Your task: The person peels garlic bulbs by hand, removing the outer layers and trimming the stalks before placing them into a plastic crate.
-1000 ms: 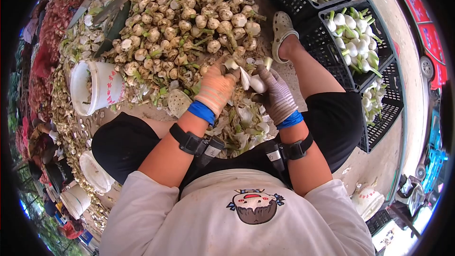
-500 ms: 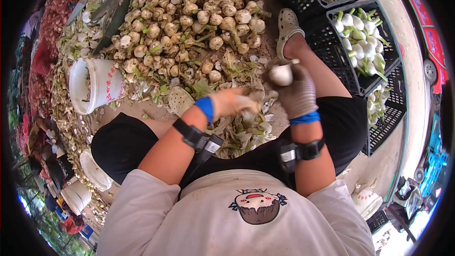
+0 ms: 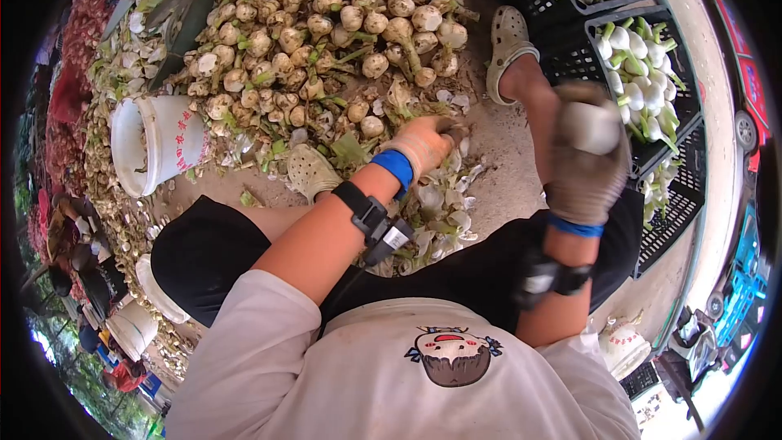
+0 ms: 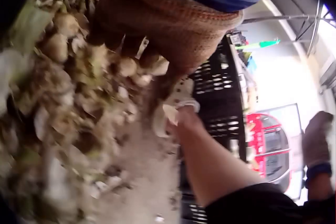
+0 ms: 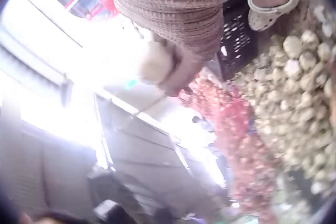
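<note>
A peeled white garlic bulb is held in my gloved right hand, which is raised over the right knee near the crates and blurred by motion. The bulb is a pale blur against bright light in the right wrist view. My gloved left hand is low over the heap of garlic peelings, near the edge of the unpeeled garlic pile. Its fingers point down and away; in the left wrist view pale scraps show by the fingertips, and I cannot tell whether they hold anything.
Black plastic crates at the right hold peeled garlic bulbs with green stems. A white bucket lies tipped at the left. My feet in beige clogs stand either side of the peelings. Red mesh sacks lie beyond the pile.
My hands have moved apart. The right hand has carried the white bulb right toward the crates; the left hand, blurred over the peelings half a second ago, has moved forward and slightly right.
</note>
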`<control>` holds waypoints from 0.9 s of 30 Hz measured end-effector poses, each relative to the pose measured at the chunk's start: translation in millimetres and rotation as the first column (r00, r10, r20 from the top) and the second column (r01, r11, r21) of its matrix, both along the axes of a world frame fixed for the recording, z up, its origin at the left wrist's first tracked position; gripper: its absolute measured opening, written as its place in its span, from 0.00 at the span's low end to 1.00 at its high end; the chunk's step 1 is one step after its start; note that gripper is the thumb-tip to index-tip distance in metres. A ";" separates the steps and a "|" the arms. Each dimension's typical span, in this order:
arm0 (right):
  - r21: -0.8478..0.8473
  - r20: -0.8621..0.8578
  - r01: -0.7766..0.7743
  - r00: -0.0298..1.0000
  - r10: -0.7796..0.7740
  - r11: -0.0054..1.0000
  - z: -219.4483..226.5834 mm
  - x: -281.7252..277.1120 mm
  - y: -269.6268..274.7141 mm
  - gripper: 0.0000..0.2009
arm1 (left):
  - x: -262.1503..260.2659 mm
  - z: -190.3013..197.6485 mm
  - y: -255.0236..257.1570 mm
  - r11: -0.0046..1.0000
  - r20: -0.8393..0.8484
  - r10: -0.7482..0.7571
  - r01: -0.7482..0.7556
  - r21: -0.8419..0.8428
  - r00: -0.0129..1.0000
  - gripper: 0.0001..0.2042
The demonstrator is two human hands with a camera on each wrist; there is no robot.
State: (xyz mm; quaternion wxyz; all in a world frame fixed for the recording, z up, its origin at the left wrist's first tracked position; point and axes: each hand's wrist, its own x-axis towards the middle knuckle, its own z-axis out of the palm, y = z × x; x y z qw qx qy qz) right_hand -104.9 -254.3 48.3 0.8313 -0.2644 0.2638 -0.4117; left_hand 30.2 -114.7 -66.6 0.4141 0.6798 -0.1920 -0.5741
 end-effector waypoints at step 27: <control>-0.578 -0.796 -0.801 0.512 -0.324 0.156 -49.6 27.0 88.2 0.35 | 34.1 44.7 38.3 0.981 0.589 -0.103 0.179 -0.073 0.801 0.21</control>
